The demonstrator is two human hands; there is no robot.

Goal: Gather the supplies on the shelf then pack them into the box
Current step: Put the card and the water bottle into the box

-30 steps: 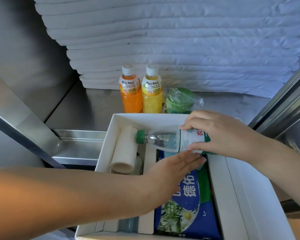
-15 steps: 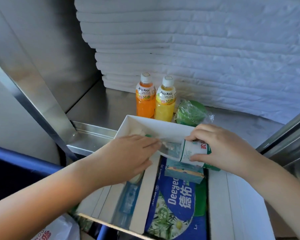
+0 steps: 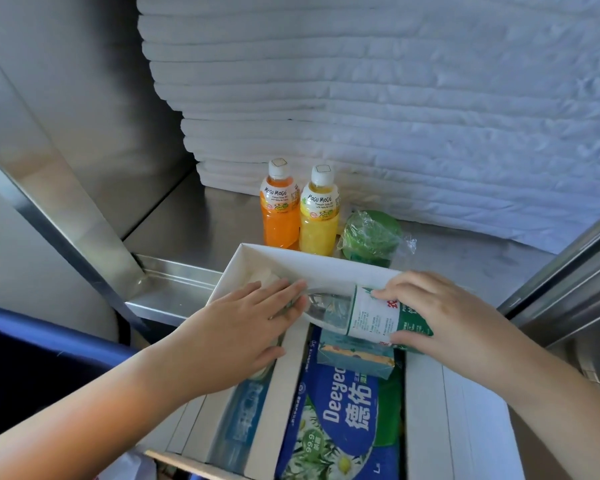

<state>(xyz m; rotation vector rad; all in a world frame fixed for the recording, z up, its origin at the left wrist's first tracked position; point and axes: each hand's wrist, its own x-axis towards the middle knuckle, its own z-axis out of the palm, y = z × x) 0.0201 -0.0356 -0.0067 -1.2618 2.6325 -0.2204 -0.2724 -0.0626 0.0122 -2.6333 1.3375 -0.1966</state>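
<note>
- Right hand wraps the water bottle: clear plastic, white-and-green label, lying sideways over the white box.
- Left hand flat, fingers spread, resting on the bottle's neck end.
- At twelve o'clock on the shelf: orange bottle, yellow bottle, wrapped green item.
- Blue Deeyeo pack lies at six o'clock inside.
</note>
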